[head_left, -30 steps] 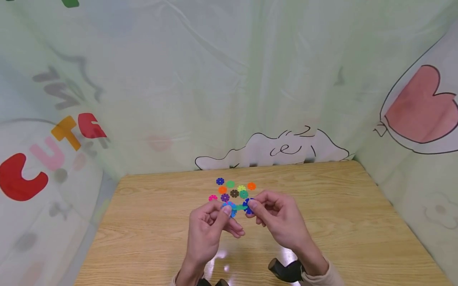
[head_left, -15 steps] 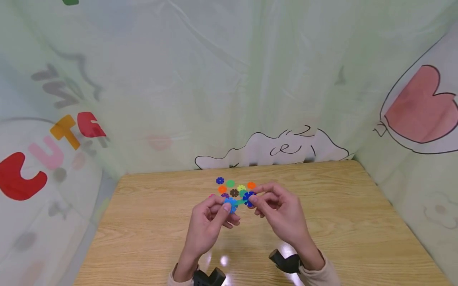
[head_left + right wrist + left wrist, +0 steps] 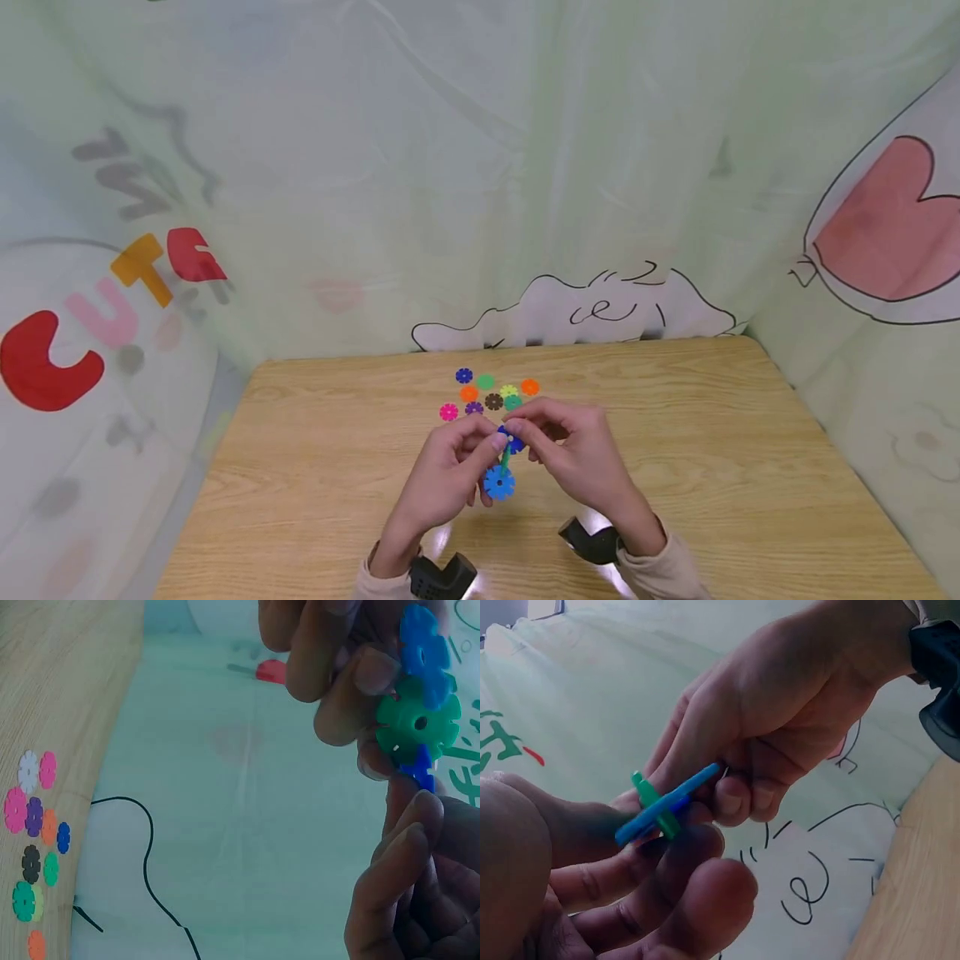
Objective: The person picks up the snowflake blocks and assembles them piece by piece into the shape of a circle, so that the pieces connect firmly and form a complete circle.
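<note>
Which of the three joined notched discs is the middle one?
The green notched plastic disc, joined to both others; the light-blue notched plastic disc and dark-blue notched plastic disc sit at opposite ends.

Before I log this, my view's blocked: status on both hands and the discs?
Left hand, right hand: both pinch joined discs, green between two blues, held above table. Loose discs beyond. Nothing seen in the way.

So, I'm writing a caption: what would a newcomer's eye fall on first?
Probably the joined discs between the left hand and right hand, with the light blue disc nearest the person. Then the colourful loose discs on the table beyond the hands, and the pinkish heart at the right of the backdrop.
</note>
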Tool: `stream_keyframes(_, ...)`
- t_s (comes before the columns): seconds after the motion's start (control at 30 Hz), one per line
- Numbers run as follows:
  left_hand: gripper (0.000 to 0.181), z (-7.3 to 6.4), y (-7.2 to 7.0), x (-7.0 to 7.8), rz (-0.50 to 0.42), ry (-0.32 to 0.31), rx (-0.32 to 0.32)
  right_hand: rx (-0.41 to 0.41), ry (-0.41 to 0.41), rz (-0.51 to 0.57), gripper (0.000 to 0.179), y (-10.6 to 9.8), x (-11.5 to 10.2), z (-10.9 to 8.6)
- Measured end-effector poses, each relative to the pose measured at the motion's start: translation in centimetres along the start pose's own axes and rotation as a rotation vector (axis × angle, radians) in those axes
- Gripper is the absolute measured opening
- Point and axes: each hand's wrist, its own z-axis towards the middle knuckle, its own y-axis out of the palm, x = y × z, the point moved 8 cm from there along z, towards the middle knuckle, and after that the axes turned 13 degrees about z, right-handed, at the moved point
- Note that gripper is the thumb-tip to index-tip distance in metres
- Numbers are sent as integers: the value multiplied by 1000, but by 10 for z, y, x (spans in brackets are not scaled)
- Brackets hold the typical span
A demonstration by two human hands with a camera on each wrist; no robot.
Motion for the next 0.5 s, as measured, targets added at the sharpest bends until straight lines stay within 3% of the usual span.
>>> stream_keyframes(0.1, 22, 1, 4, 1, -17, -5, -10, 1, -20, 0, 5, 1, 2, 1)
stream_keyframes(0.23, 24, 2, 0, -1, -18, -23, 26, 44, 45, -24, 8, -11, 22, 8)
stream_keyframes(0.4, 23, 1, -16, -5, -37, -40, 136, 109, 226, -124, 17, -32, 93, 19)
stream_keyframes(0.5, 19, -3, -27, -8, -48, -52, 210, 94, 369, -244, 21, -34, 144, 17)
